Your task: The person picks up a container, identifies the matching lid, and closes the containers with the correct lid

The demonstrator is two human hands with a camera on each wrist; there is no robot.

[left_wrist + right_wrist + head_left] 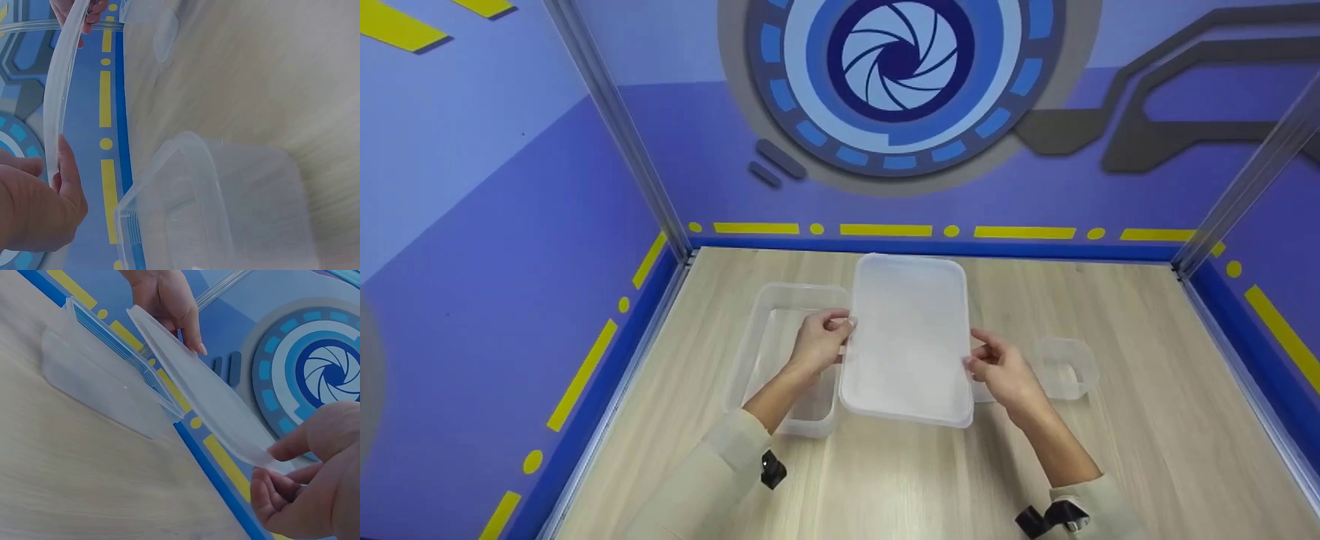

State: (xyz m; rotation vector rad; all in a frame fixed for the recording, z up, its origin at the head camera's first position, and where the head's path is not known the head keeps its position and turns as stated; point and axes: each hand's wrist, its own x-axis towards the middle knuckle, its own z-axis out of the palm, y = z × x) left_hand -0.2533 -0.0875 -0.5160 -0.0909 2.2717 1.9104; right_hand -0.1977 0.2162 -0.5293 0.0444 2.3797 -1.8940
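Observation:
A translucent white rectangular lid is held up above the table between both hands, its long sides running away from me. My left hand pinches its left edge between thumb and fingers. On the opposite edge, my right hand pinches with thumb and fingertips. Below and to the left stands a large clear plastic container, uncovered, partly hidden by the left hand and the lid. The left wrist view shows the lid nearly edge-on, apart from the container.
A small clear container stands to the right, beyond the right hand. Part of another clear piece shows between the lid and that container. Printed blue panels wall the wooden table at the back and sides.

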